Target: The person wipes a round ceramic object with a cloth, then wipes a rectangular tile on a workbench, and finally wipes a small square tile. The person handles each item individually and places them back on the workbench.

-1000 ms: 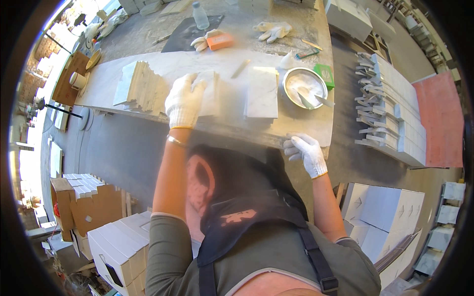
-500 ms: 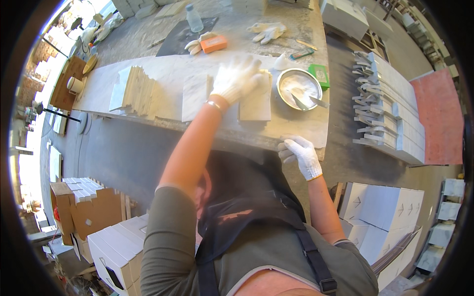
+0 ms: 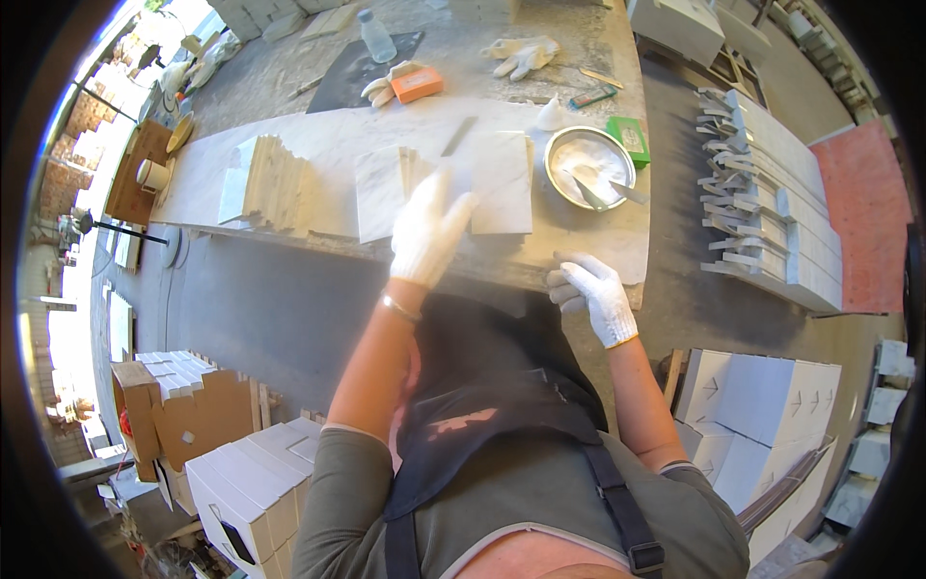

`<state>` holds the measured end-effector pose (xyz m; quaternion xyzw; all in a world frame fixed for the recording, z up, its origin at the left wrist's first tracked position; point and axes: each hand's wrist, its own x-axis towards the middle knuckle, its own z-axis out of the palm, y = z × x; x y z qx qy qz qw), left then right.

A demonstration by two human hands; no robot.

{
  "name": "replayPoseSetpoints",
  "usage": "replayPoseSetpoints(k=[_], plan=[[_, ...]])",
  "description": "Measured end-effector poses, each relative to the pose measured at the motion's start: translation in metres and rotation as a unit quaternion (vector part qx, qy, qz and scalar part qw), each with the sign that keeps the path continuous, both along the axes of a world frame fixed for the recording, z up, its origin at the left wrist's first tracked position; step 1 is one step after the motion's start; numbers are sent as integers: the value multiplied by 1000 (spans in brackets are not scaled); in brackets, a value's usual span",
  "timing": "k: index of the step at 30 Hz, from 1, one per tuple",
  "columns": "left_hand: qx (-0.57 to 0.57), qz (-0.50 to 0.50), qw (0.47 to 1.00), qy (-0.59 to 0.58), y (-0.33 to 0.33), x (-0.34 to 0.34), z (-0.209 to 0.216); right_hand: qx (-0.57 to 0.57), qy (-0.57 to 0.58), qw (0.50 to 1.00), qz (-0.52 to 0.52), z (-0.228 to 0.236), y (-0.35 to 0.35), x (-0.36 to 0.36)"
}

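Observation:
My left hand [image 3: 429,232], in a white knit glove and a little blurred, is over the table's front edge with its thumb spread and nothing visible in it. Just beyond it stands a leaning stack of marbled white tiles [image 3: 384,193], partly covered by my fingers. To the right lies another pale tile [image 3: 502,183], on top of more tiles. Between the two, farther back, is a thin grey strip [image 3: 459,136]. My right hand [image 3: 596,297], gloved too, hovers by the front edge with loosely bent fingers and holds nothing that I can see.
A metal bowl [image 3: 585,141] of white paste with putty knives stands at the right, beside a green box [image 3: 628,141]. More tiles [image 3: 270,183] lean at the left. Behind are an orange box [image 3: 417,84], spare gloves [image 3: 522,58] and a bottle [image 3: 377,39]. White cartons [image 3: 253,482] stand low left.
My left hand has drawn back from above the tiles toward the front edge, uncovering the right tile and the grey strip. My right hand has barely moved.

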<state>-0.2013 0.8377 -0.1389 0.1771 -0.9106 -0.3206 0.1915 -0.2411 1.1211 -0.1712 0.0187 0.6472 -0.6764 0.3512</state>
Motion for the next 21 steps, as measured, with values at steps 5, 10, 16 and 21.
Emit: replayPoseSetpoints(k=[5,10,16,21], plan=[[49,-26,993,-104,22,24,24,35,154,987,9,12,-32,-5],[86,-55,990,-92,38,32,26,11,168,986,15,31,-61,-22],[446,-28,891,-75,42,50,9,24,127,991,46,38,-57,-23],[596,-46,802,1,53,74,-16,-71,34,997,-8,23,-34,12]])
